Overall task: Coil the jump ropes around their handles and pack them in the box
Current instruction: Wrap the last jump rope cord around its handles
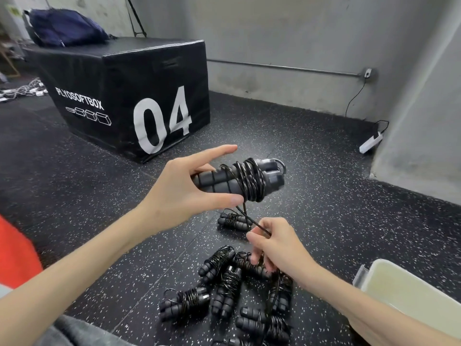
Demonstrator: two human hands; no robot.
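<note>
My left hand (184, 186) holds a pair of black jump rope handles (234, 181) side by side in the air, thumb under them and index finger stretched out above. Black rope is wound several turns around the handles near their far end. A loose length of that rope (252, 222) runs down to my right hand (277, 243), which pinches it just below. Several coiled jump ropes (224, 285) lie in a heap on the floor under my right hand. One more coiled rope (233, 221) lies apart, farther away. A pale box (409, 293) shows at the lower right.
A big black plyo box (129, 91) marked 04 stands at the left rear with a dark blue bag (67, 27) on top. A white power strip (370, 143) and cable lie by the grey wall. Speckled black rubber flooring (324, 196) covers the ground.
</note>
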